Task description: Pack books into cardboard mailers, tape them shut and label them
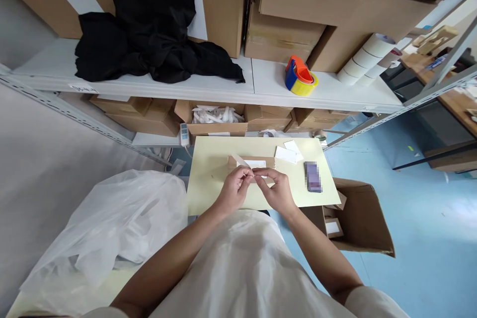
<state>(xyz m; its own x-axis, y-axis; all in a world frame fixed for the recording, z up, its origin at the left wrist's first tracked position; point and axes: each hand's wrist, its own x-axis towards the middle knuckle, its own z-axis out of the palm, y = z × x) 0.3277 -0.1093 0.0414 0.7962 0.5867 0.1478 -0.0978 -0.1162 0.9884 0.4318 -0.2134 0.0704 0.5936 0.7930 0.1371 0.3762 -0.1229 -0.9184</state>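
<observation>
My left hand [235,188] and my right hand [276,191] meet above the pale yellow table, fingertips pinched close together. Between them is a thin white slip [241,160], its free end angled up to the left; the fingers hide its lower part. Beneath the hands lies a small flat cardboard box [232,163] with a white label [259,163] on top. Just right of the box are a few white cards [286,154]. A phone-like object [313,177], blurred out, rests near the table's right side.
Behind the table, a shelf [223,90] carries black cloth [156,35], a tape dispenser [300,77] and white rolls [363,59]. Below it stands an open carton [218,128] of white pieces. Plastic sheeting [112,213] is at left, a large open carton [363,218] at right.
</observation>
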